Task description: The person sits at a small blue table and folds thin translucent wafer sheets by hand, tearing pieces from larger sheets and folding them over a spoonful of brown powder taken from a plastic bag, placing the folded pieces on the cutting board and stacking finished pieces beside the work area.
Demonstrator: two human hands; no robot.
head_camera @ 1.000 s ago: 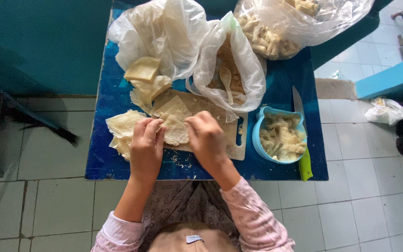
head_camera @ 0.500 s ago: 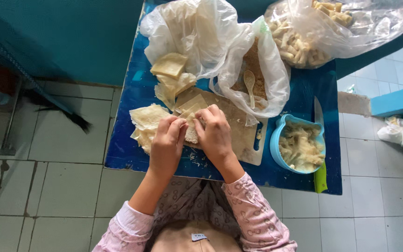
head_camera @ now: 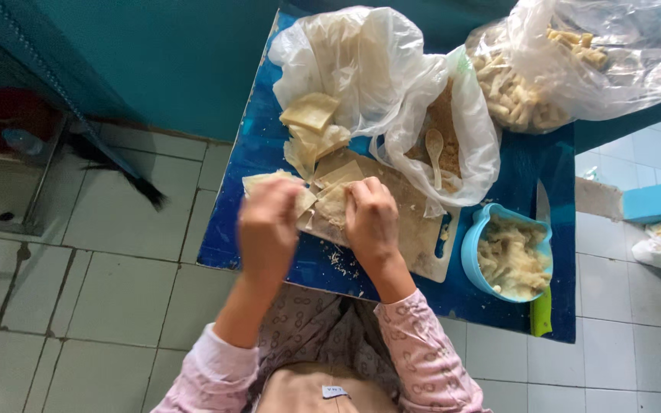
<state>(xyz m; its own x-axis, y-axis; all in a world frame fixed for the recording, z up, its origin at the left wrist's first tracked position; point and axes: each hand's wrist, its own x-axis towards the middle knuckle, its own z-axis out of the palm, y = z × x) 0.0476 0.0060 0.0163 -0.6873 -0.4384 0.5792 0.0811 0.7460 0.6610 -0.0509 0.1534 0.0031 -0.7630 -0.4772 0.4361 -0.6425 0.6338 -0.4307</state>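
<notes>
My left hand (head_camera: 268, 226) and my right hand (head_camera: 372, 220) lie close together over a pale wooden cutting board (head_camera: 415, 229) on a blue table (head_camera: 265, 145). Both pinch a thin beige wrapper sheet (head_camera: 329, 200) lying on the board. The left hand is blurred and its fingers are partly hidden. More loose wrapper sheets (head_camera: 311, 115) are stacked just beyond the hands, spilling from a white plastic bag (head_camera: 346, 53).
A second open bag (head_camera: 441, 130) holds brown filling and a wooden spoon (head_camera: 434, 149). A blue bowl (head_camera: 472, 245) of pale shredded food sits at the right beside a green-handled knife (head_camera: 542, 306). A clear bag of rolled pieces (head_camera: 568, 61) lies at the far right. Tiled floor surrounds the table.
The view has shifted so the table sits further right. My left hand has pulled slightly left and toward me; both hands stay on the wrapper.
</notes>
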